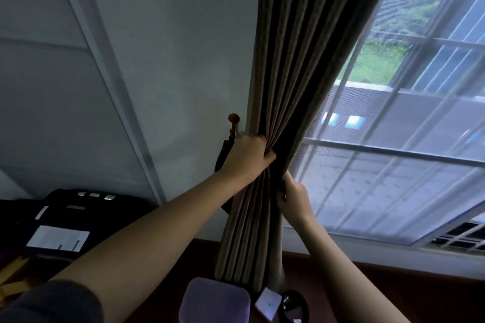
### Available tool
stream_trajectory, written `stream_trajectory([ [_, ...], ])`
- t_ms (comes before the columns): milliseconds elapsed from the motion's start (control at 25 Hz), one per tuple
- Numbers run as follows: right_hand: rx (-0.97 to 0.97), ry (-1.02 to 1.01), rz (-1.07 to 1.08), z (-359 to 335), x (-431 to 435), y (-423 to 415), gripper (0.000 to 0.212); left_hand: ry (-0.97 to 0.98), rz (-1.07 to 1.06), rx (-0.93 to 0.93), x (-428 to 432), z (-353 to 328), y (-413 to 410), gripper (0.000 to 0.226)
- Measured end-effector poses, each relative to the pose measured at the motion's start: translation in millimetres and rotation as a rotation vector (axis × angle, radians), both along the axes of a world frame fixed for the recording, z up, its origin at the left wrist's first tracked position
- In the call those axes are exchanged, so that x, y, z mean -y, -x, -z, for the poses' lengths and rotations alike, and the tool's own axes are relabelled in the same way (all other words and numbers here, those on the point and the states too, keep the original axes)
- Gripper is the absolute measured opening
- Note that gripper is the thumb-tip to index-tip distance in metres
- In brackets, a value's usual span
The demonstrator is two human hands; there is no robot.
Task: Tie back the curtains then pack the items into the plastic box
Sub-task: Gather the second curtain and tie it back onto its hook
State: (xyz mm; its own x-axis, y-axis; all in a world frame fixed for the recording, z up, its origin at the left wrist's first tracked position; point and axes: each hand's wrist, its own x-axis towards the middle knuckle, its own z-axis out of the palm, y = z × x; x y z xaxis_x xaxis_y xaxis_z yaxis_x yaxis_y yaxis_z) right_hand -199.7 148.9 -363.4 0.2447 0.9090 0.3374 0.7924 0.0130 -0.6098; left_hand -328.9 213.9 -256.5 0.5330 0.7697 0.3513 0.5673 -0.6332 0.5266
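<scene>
A brown pleated curtain (296, 65) hangs gathered beside the window. My left hand (246, 156) grips the bunched folds from the left at mid height. Just below and to the right, my right hand (294, 198) pinches the curtain's right edge. A round wooden tie-back hook (233, 118) sticks out of the wall just left of the curtain, with a dark tie-back strap (223, 155) hanging from it behind my left hand. A purple-lidded plastic box (215, 301) sits at the bottom centre.
The barred window (393, 160) fills the right side. A white card (268, 303) and a round black object (294, 307) lie beside the box on the dark red surface. A black bag with white labels (60, 220) sits at lower left, below a white wall.
</scene>
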Motion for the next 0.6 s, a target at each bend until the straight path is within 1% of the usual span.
stream_trajectory([
  [240,0.019,0.036,-0.032,12.3,3.1,2.6,0.073,0.011,0.001,0.012,-2.6,-1.3,-0.7,0.023],
  [360,0.006,0.049,-0.003,13.4,1.0,8.7,0.075,0.018,0.004,-0.019,-1.6,-2.0,-0.1,0.025],
  [600,0.006,0.055,-0.004,9.2,-8.7,8.3,0.073,0.053,0.034,-0.059,-4.9,-4.1,-1.4,0.026],
])
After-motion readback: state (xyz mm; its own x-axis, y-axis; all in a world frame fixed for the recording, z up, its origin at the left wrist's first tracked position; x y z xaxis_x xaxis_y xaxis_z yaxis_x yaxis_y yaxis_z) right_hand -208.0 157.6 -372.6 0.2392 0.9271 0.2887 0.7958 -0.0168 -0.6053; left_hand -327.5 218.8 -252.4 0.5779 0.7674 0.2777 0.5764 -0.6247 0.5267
